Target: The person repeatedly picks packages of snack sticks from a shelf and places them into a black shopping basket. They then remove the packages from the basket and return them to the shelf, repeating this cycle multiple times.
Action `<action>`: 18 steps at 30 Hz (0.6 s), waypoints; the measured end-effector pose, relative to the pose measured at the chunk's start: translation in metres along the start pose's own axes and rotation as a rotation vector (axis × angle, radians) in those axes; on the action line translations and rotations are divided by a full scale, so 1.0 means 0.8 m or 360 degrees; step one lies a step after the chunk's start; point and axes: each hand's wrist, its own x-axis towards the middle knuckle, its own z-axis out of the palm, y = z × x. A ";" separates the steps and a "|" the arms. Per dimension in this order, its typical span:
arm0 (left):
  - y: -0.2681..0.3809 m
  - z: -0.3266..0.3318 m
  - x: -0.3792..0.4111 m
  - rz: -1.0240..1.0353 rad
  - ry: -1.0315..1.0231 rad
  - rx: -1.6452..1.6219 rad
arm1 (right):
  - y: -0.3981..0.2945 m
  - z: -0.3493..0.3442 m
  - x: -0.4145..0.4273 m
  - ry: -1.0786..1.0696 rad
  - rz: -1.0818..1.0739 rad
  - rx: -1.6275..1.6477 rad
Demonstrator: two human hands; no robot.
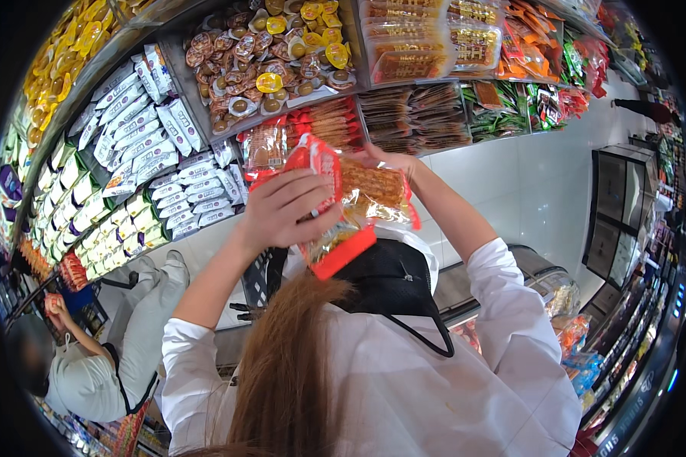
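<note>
My left hand [288,211] is wrapped over a red-edged clear snack packet [343,254], held tilted in front of my chest. The fingers cover much of its front. Beside and partly behind it is a second clear packet [374,185] with red edges and flat, brown strips of food inside. My right hand [391,160] grips this one at its upper right edge; its fingertips are partly hidden. Just beyond both hands lies a shelf bin of similar red packets [326,123]. Next to that, thin brown packets [414,114] stand in rows.
A sloped bin of round wrapped snacks [268,57] rises ahead. White-wrapped snacks [134,131] fill bins at the left. A person in light clothes [100,371] stands at the left, holding a small red item. A black bag [383,274] hangs across my front. Tiled floor [474,171] shows at the right.
</note>
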 end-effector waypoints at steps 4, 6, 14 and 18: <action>-0.022 -0.005 -0.018 -0.0051 -0.0335 0.0039 | -0.012 -0.022 -0.014 -0.0246 -0.0184 -0.0292; -0.019 0.004 -0.031 -0.0674 -0.0248 -0.0165 | -0.017 -0.021 -0.023 -0.0037 -0.0154 -0.0485; -0.033 0.025 -0.061 -0.2460 0.0469 -0.1742 | 0.003 -0.036 -0.033 0.0668 -0.0608 -0.0130; -0.028 0.039 -0.073 -0.2661 0.0406 -0.1990 | 0.011 -0.016 -0.007 0.0764 -0.0651 -0.0154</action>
